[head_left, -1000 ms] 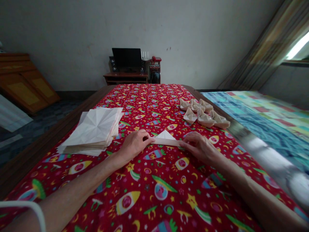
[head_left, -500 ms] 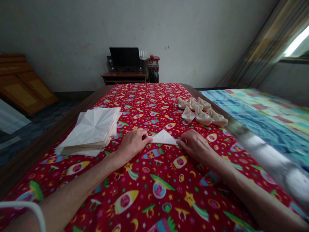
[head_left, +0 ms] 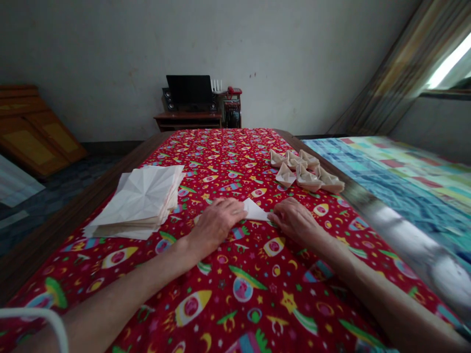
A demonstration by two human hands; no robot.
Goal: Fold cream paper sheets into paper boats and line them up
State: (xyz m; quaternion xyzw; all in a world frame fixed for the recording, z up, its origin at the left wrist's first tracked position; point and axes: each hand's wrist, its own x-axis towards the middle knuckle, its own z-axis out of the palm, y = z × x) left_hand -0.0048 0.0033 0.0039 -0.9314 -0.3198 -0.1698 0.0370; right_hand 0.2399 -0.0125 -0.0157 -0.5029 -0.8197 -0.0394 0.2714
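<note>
A white sheet of paper folded into a triangle lies on the red cloth in front of me, its peak facing away. My left hand rests over its left part, fingers stretched out flat on the paper and hiding that corner. At the opposite corner, my right hand has its fingers curled in and pinches the tip. To the left lies a stack of creased paper sheets, the top one marked with star-like fold lines. Several folded paper pieces stand in two rows at the right, beyond my right hand.
A red patterned cloth covers the long table with a dark wooden edge. A white curved cable or tube shows at the lower left. A monitor stands by the far wall, and a bed is at the right.
My left hand has gone from pinching the paper's left corner to lying over it, a little further right with its fingers straightened. My right hand stays at its corner.
</note>
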